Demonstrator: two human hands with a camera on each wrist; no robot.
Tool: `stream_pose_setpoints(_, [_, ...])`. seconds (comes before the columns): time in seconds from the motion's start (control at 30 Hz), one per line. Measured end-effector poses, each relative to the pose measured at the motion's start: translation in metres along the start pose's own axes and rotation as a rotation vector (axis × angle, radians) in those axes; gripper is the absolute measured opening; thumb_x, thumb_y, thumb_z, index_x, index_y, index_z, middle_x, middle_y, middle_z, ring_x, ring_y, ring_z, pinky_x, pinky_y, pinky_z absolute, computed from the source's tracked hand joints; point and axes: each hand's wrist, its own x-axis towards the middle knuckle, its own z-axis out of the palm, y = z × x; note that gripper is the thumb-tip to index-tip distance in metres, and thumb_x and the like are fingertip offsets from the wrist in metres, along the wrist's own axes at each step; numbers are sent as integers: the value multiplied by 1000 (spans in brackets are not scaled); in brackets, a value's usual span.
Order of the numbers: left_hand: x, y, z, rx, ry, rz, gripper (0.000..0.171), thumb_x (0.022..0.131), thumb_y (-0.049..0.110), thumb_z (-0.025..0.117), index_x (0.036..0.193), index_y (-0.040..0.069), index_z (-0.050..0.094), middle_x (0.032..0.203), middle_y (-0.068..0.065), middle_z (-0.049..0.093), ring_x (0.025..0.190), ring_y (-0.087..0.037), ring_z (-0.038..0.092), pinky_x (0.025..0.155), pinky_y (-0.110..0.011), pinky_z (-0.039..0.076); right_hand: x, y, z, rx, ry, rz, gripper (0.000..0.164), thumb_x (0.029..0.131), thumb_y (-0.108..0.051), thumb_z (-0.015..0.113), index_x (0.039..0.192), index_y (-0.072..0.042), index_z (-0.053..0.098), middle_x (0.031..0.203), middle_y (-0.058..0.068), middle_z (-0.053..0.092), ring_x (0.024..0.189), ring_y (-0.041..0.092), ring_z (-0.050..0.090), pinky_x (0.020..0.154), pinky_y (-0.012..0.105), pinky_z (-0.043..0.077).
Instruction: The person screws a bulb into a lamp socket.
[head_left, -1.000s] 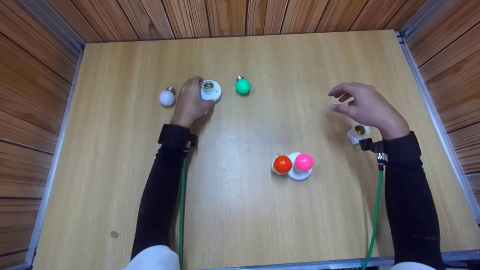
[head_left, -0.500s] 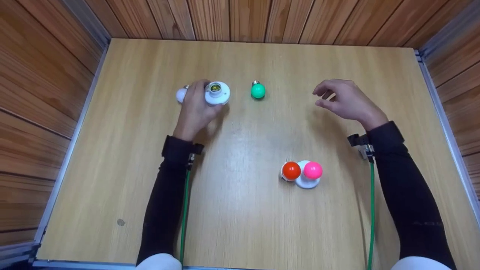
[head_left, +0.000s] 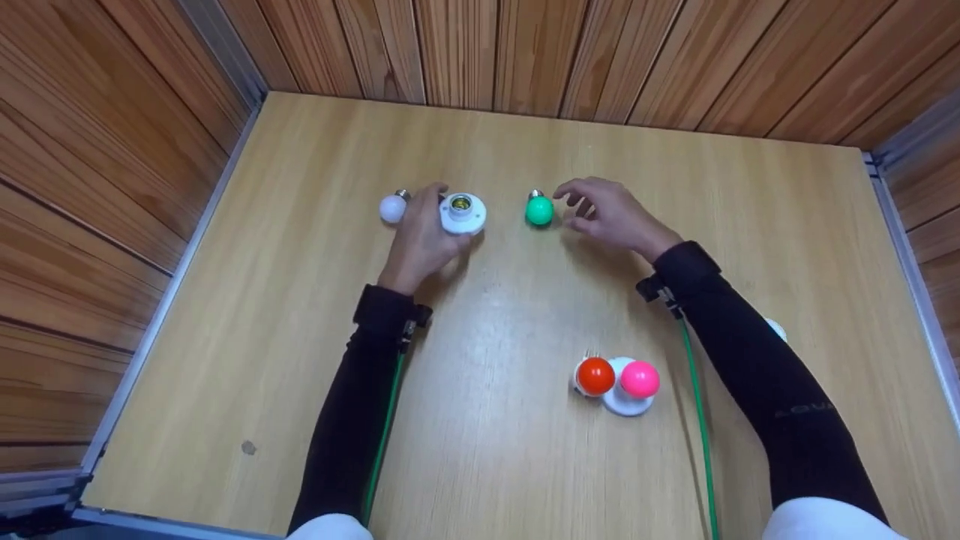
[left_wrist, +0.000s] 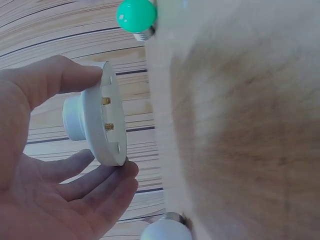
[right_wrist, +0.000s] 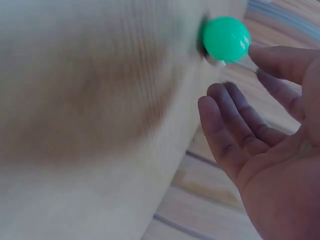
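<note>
My left hand point(head_left: 425, 238) holds a round white bulb socket point(head_left: 463, 215) by its edge, thumb on one side and fingers on the other. The left wrist view shows the socket's open underside point(left_wrist: 116, 117) with two brass screws, lifted off the table. My right hand point(head_left: 611, 215) is beside a green light bulb point(head_left: 539, 211), with fingers loosely bent and nothing between them. The green bulb lies on the table, its metal base toward the back wall. Left of my left hand lies a white light bulb point(head_left: 392, 208), partly overlapped by the fingers in the left wrist view.
Nearer the front, a red bulb point(head_left: 596, 376) and a pink bulb point(head_left: 640, 379) sit in white sockets side by side. Another white object point(head_left: 777, 328) is mostly hidden behind my right sleeve. Wood-panel walls point(head_left: 525, 56) enclose the table point(head_left: 337, 420). Green cables point(head_left: 701, 427) trail from both wrists.
My left hand has raised the socket from the table. My right hand has moved left across the table to the green bulb. The head view has shifted as well.
</note>
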Motion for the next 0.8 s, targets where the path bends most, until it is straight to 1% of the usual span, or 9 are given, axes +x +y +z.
stream_pose_setpoints(0.1, [-2, -1, 3, -13, -8, -3, 90, 84, 21, 86, 158, 4, 40, 154, -18, 54, 146, -32, 52, 129, -46, 43, 10, -3, 12, -6, -47, 1, 53, 100, -20, 73, 150, -23, 57, 132, 19, 62, 117, 36, 64, 102, 54, 57])
stream_pose_setpoints(0.17, [-2, -2, 4, -14, 1, 20, 88, 84, 20, 85, 157, 2, 41, 153, -19, 55, 145, -33, 53, 128, -46, 43, 16, -4, 18, -24, -75, -2, 56, 101, -25, 73, 153, -28, 54, 133, 20, 59, 117, 36, 61, 102, 53, 55])
stream_pose_setpoints(0.23, [-2, -2, 3, -10, 16, 46, 86, 83, 19, 84, 156, 0, 42, 151, -21, 56, 144, -34, 54, 128, -46, 43, 21, -5, 22, -51, -93, -15, 54, 102, -28, 73, 153, -28, 56, 132, 20, 58, 116, 35, 58, 101, 52, 52])
stream_pose_setpoints(0.3, [-3, -3, 1, -5, 34, 67, 85, 83, 19, 83, 155, -2, 42, 151, -22, 56, 144, -35, 54, 128, -47, 43, 25, -7, 25, -61, -96, -29, 50, 102, -28, 72, 150, -26, 59, 131, 20, 59, 116, 34, 57, 101, 51, 51])
stream_pose_setpoints(0.33, [-4, -1, 1, -4, 36, 77, 85, 84, 19, 83, 155, -2, 43, 151, -23, 57, 144, -35, 55, 128, -47, 43, 24, -7, 25, -61, -92, -31, 47, 102, -28, 72, 148, -25, 61, 130, 20, 59, 115, 34, 57, 102, 51, 51])
stream_pose_setpoints(0.47, [-9, 3, 2, -10, 30, 81, 84, 83, 20, 83, 154, -1, 44, 150, -22, 58, 143, -35, 55, 128, -47, 43, 17, -8, 23, -30, -80, -5, 37, 103, -24, 71, 139, -21, 65, 130, 17, 62, 118, 34, 57, 107, 54, 51])
stream_pose_setpoints(0.6, [-13, 8, 3, -37, 17, 82, 79, 83, 21, 84, 151, -1, 48, 147, -20, 59, 142, -33, 56, 127, -46, 45, 0, -11, 15, -1, -56, 17, 37, 103, -22, 71, 139, -22, 64, 135, 16, 62, 122, 34, 57, 113, 57, 50])
stream_pose_setpoints(0.7, [-15, 12, 4, -61, 15, 96, 78, 82, 21, 86, 149, 0, 50, 147, -19, 60, 142, -32, 58, 126, -46, 46, -14, -14, 10, 24, -11, -11, 38, 102, -19, 71, 140, -20, 64, 137, 16, 64, 123, 34, 58, 113, 58, 52])
stream_pose_setpoints(0.8, [-16, 16, 5, -78, 12, 115, 79, 82, 19, 87, 150, 2, 50, 149, -18, 61, 143, -31, 58, 126, -44, 46, -30, -15, 5, 69, 39, -43, 40, 102, -15, 72, 141, -17, 65, 140, 15, 66, 123, 33, 61, 110, 57, 56])
